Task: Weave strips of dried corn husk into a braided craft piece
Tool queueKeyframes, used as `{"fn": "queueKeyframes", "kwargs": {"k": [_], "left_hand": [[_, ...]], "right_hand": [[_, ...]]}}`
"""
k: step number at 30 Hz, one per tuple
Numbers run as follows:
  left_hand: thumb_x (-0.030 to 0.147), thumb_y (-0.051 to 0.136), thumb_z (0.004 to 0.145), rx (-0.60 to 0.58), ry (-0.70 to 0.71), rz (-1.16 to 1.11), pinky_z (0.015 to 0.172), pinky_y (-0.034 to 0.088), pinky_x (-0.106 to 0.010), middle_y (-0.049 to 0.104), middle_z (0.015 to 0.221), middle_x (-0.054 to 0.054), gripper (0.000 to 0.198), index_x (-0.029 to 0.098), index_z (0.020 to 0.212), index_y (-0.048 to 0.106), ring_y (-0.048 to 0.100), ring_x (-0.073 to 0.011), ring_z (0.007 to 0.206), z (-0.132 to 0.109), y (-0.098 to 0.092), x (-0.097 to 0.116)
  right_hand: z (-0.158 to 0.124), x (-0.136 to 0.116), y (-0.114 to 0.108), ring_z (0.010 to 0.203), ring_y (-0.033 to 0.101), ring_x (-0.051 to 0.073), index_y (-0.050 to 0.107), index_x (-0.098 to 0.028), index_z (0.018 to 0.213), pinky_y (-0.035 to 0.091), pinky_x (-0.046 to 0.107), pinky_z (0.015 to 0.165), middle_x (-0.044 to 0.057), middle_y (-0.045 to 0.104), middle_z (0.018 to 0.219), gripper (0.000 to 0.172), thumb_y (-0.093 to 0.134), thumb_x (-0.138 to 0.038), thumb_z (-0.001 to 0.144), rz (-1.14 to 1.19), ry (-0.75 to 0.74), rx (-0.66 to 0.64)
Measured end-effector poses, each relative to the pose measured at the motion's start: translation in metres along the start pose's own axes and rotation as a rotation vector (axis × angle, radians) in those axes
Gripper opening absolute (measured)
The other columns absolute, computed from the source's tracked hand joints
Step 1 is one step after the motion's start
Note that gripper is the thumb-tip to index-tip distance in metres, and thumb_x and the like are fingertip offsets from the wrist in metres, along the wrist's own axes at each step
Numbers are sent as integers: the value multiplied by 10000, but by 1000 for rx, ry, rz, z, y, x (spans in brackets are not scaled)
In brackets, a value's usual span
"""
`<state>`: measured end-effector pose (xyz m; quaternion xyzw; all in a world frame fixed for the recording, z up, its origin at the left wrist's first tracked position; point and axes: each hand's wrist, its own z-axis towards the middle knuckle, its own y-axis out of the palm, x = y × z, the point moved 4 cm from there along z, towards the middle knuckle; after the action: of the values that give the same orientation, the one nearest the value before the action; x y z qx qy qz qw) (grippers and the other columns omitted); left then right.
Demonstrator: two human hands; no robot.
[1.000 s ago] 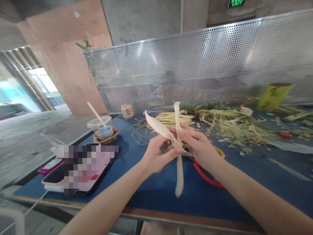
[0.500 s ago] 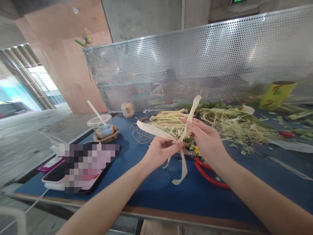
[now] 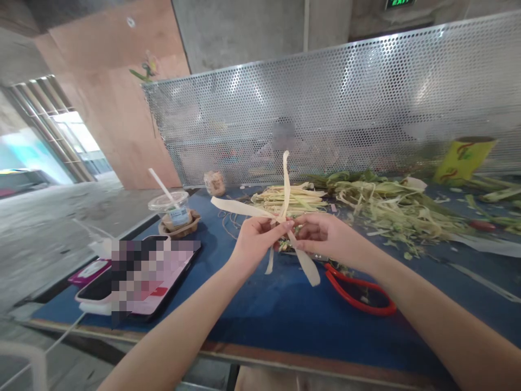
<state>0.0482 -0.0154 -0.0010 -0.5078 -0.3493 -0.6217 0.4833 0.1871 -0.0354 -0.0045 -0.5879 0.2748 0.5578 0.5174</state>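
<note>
Pale corn husk strips (image 3: 287,182) cross in a star shape in front of me, their ends sticking out up, left and down. My left hand (image 3: 256,239) is closed, pinching the crossing between thumb and fingers. Curled close on its right side, my right hand (image 3: 331,239) has its fingertips on the strips by the crossing; its exact grip is partly hidden. Red-handled scissors (image 3: 360,304) lie on the blue table below the right hand. Behind the hands is a stack of yellowish husk strips (image 3: 301,196), with small green trimmings partly covered by my fingers.
On the left are a phone (image 3: 97,288), a tablet (image 3: 163,293) and a lidded cup with straw (image 3: 173,209). Loose green husks (image 3: 391,203) spread at the right, near a yellow roll (image 3: 466,157). A perforated metal screen (image 3: 325,108) borders the table's back.
The upright strip has swung left and the lower end now points down to the right. My right hand has moved from the upper strip down beside the crossing, showing more of the scissors.
</note>
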Motion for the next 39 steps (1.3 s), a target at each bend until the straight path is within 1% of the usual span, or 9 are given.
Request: {"fn": "queueKeyframes", "kwargs": {"k": [4,7,13,18,25,27,31,36,39], "left_hand": [[385,655,642,20,9,113,409,280,-185,499,507,25,288,111,728,658,358,-40,428,0,-2,-4],[381,649,651,4,9,87,399,250,-173,440,497,41,271,113,689,637,321,-31,434,1,-1,-6],[346,678,631,33,-93,-101,368,213,-149,398,491,49,265,110,589,566,297,-21,434,2,-3,-4],[311,673,648,-46,-139,-216,370,201,-131,426,516,43,237,119,779,625,316,-23,454,1,-1,4],[356,565,734,-88,-199,-293,386,291,-153,586,619,-37,284,147,925,556,459,-89,521,-1,2,7],[424,484,774,-128,-207,-316,374,285,-161,599,614,-52,302,143,868,544,430,-86,482,-1,3,6],[411,458,798,-168,-164,-297,371,250,-154,590,567,-25,259,160,847,500,383,-63,418,0,6,1],[382,454,808,-277,-143,-182,373,257,-164,565,486,16,266,179,980,464,359,-61,364,-5,14,-1],[379,406,830,-359,-132,-142,384,275,-175,626,554,-37,386,149,1140,422,382,-67,371,-8,17,0]], "right_hand": [[1,-2,-2,622,564,122,595,-177,769,442,253,583,8,618,678,125,594,-288,710,-161,-49,38],[2,-5,-5,611,548,119,585,-182,659,433,260,592,1,607,661,111,560,-270,722,-270,-81,66],[1,-10,-15,608,541,123,581,-178,619,414,260,598,-2,592,634,118,582,-270,693,-295,-87,93],[0,-11,-25,564,511,116,594,-174,627,381,252,553,-5,575,594,122,582,-277,692,-290,-49,133],[2,-8,-29,619,538,136,577,-178,657,413,279,616,11,584,640,92,572,-258,703,-322,-35,137],[2,-6,-25,698,564,153,573,-186,802,432,296,668,21,595,724,121,581,-261,708,-290,-42,130],[4,0,-8,775,577,144,436,-224,1124,453,301,703,19,588,814,392,555,-326,764,-42,-105,34],[9,1,14,526,520,91,479,-199,1078,461,273,619,-64,512,532,288,479,-346,830,222,-255,-124],[10,-1,16,447,480,72,552,-184,924,445,247,547,-64,514,503,190,493,-332,822,282,-240,-33]]}}
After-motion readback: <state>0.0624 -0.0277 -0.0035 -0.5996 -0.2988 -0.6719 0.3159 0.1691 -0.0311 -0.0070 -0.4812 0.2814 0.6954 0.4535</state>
